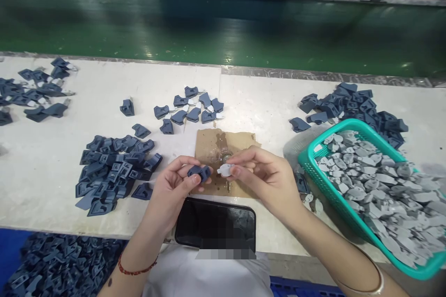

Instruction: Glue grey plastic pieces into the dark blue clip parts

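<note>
Slate-blue, one block [198, 174] is pinched in your left hand [174, 181] over the cardboard [205, 146]; your right hand [263, 171] pinches one pale grey piece [225, 170], just beside it, not touching. A slack fingertip grip could drop that small piece onto the one phone [216, 222] near you. One teal basket [310, 162] stands right; nine blocks cluster [193, 115] far centre; the left pile [118, 167] is too crowded to count.

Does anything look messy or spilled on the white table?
Yes: the brown cardboard has dark, wet-looking stains and a ragged edge, perhaps from something dripping. Some light grey pieces lie outside the teal basket that holds many more.
</note>
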The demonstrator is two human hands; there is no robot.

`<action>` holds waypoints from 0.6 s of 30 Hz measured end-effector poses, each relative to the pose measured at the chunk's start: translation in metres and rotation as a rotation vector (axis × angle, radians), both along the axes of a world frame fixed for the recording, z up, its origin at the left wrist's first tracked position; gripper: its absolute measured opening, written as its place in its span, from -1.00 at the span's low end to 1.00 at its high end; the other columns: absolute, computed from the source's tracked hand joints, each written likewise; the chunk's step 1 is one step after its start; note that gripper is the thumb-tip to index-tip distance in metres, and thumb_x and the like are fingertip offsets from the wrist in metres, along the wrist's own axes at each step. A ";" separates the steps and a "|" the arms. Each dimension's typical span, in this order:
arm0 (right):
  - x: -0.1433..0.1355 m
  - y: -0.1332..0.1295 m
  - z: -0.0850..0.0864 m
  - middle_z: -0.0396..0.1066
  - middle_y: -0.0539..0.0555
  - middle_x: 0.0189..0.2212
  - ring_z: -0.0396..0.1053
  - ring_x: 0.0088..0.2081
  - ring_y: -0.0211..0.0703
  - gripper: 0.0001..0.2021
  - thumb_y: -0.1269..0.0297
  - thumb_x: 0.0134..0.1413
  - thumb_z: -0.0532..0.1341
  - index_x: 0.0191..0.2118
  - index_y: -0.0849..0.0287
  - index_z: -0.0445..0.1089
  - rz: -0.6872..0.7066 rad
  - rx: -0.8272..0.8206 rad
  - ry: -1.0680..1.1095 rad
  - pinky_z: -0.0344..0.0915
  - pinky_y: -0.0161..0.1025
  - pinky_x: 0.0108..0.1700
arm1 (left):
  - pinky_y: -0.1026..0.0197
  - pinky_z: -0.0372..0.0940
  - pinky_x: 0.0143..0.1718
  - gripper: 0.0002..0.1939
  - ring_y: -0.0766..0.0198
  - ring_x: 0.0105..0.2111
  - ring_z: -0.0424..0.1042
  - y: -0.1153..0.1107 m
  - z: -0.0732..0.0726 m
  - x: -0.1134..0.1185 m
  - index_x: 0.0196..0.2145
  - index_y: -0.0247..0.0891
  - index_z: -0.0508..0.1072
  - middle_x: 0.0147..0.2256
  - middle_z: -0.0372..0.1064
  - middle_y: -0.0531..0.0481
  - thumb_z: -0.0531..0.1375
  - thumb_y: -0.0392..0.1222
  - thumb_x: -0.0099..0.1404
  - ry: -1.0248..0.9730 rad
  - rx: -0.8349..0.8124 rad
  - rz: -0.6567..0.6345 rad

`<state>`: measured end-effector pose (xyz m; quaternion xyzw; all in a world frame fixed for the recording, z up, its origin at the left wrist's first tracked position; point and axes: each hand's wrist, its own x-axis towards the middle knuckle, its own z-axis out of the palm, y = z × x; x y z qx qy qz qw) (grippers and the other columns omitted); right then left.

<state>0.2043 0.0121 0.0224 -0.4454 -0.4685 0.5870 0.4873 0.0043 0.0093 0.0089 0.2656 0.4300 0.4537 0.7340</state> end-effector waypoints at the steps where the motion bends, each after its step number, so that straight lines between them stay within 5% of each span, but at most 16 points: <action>1: -0.002 -0.001 0.000 0.62 0.01 -0.39 0.58 -0.38 -0.29 -0.95 0.31 0.14 0.40 -0.27 0.13 0.55 -0.009 0.010 0.012 0.50 -0.41 -0.33 | 0.46 0.45 -0.39 -0.77 0.36 -0.42 0.58 0.000 0.000 0.000 -0.30 -0.19 0.61 -0.42 0.61 0.04 0.52 -0.17 0.10 -0.006 -0.009 -0.006; 18: -0.010 -0.002 -0.003 0.58 0.04 -0.37 0.55 -0.38 -0.24 -0.93 0.30 0.22 0.33 -0.31 0.13 0.48 0.038 0.080 -0.070 0.46 -0.35 -0.37 | 0.50 0.48 -0.36 -0.74 0.46 -0.49 0.56 0.001 -0.003 0.003 -0.33 -0.23 0.61 -0.47 0.61 0.11 0.55 -0.18 0.05 0.044 -0.033 -0.006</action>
